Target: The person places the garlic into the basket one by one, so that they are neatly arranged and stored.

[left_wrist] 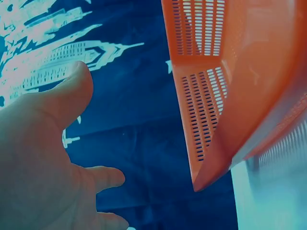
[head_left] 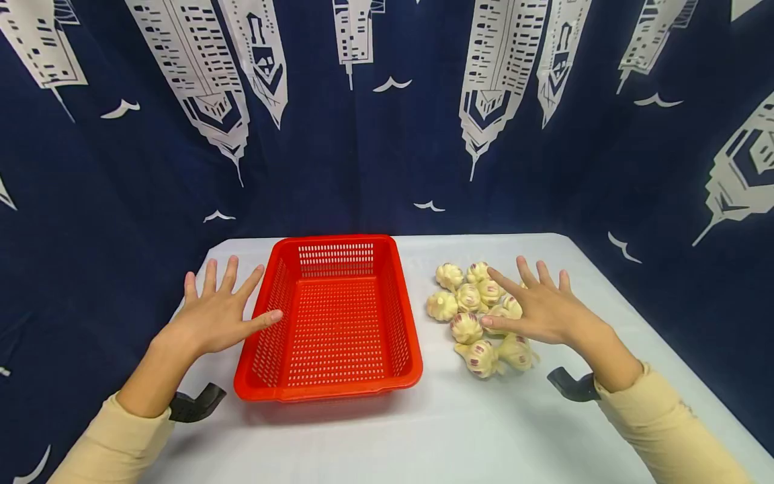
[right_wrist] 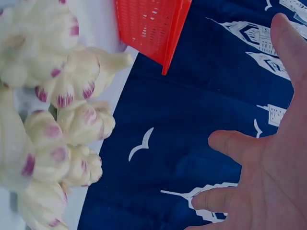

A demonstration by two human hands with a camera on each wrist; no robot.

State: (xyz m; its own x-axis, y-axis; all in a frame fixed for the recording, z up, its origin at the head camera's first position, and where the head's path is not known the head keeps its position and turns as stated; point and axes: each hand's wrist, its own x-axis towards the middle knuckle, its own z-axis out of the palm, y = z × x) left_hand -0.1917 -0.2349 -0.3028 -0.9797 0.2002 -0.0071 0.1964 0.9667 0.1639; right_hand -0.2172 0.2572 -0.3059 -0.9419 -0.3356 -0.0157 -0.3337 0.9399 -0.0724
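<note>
A red perforated plastic basket [head_left: 338,309] stands on the table with nothing in it. To its right lies a cluster of several garlic bulbs [head_left: 467,328], whitish with purple streaks. My left hand [head_left: 218,316], fingers spread, is at the basket's left side, its thumb overlapping the rim in the head view. Over the right part of the garlic my right hand [head_left: 544,309] is spread too, hiding some bulbs. In the right wrist view that palm [right_wrist: 273,177] shows bare, apart from the garlic bulbs [right_wrist: 48,143]. The left wrist view shows the left hand [left_wrist: 48,158] beside the basket [left_wrist: 259,62].
A white cloth [head_left: 471,430] covers the table. Behind and around it hangs a dark blue curtain [head_left: 363,154] printed with white buildings and birds. Each wrist carries a black strap mount, such as the left mount [head_left: 196,403].
</note>
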